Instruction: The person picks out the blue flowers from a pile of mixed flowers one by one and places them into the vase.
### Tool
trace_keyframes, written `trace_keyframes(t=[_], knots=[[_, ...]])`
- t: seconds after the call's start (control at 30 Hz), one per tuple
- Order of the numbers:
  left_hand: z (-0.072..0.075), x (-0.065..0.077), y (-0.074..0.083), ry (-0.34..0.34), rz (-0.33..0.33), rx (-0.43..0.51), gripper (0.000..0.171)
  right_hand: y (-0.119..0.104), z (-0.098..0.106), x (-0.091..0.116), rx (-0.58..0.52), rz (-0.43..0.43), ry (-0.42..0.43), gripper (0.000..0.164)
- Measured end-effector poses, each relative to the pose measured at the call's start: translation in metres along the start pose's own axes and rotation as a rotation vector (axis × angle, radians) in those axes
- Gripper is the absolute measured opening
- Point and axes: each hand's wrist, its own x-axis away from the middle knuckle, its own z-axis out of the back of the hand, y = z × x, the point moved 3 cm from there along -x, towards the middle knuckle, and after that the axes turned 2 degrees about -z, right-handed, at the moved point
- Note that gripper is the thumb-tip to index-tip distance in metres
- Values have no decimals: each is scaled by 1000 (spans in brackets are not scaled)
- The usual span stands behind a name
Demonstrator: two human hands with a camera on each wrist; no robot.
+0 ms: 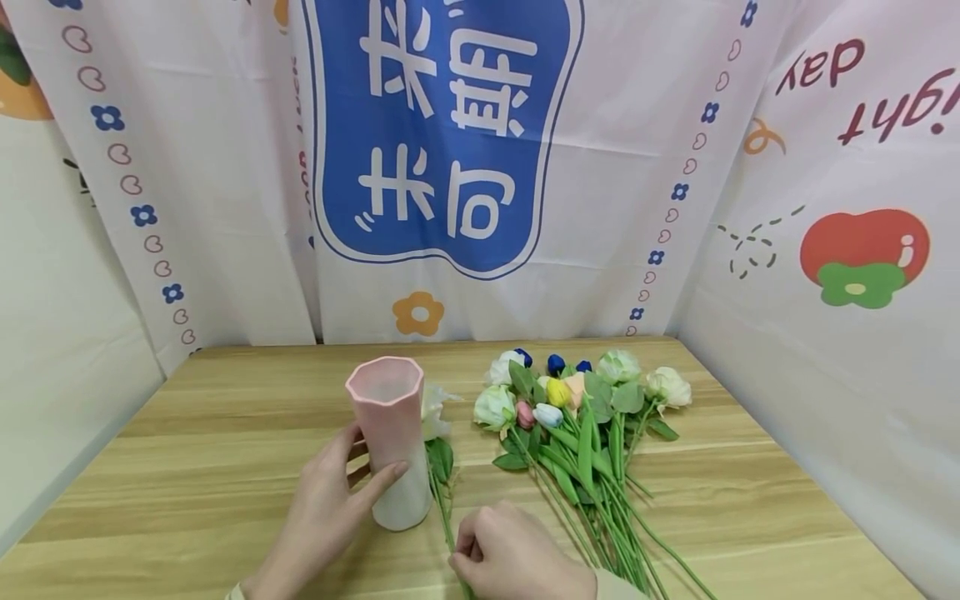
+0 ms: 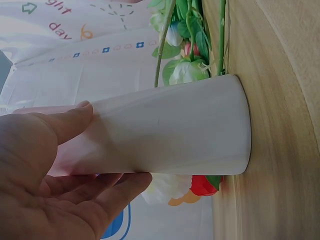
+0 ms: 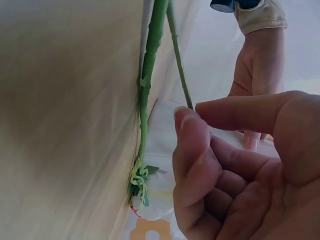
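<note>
Vase in our left hand, stem in our right

Nearest us, our right hand (image 1: 517,557) sits low over the table (image 1: 187,467), thumb and fingertip meeting; the right wrist view shows them pinching a thin stem (image 3: 180,59), the other fingers curled toward the palm. To its left and slightly farther out, our left hand (image 1: 330,496) holds the vase (image 1: 392,433), thumb across the near face, fingers along the left side. The vase stands upright on the table, rim up.

What matters most, we judge, is how stem and vase lie to each other. The stem runs away from us past the vase's right side, crosswise to its vertical axis, with the rim higher and to the left. Our right hand has the stem's near part; our left is the one at the vase. A second stem (image 3: 149,62) runs close by along the table.

Behind the vase show a white bloom (image 1: 433,408) and, in the left wrist view, a red bloom (image 2: 202,186); we cannot tell which stem bears which. The bunch (image 1: 587,446) lies apart to the right, heads away from us. Beyond hangs a printed cloth (image 1: 225,167).
</note>
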Motion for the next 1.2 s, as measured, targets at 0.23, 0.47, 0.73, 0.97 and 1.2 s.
trace_keyframes(t=[0.23, 0.47, 0.73, 0.97, 1.2], knots=[[1, 0, 1, -4, 7, -15, 63, 9, 27, 0, 105, 12, 96, 15], [1, -3, 4, -8, -9, 5, 62, 41, 85, -7, 282, -97, 161, 23], [1, 0, 4, -9, 4, 15, 62, 66, 82, -5, 422, -158, 89, 45], [0, 2, 1, -3, 27, 30, 63, 70, 67, -5, 463, -188, 54, 29], [1, 0, 1, -11, 14, 19, 63, 71, 62, -7, 460, -195, 71, 30]])
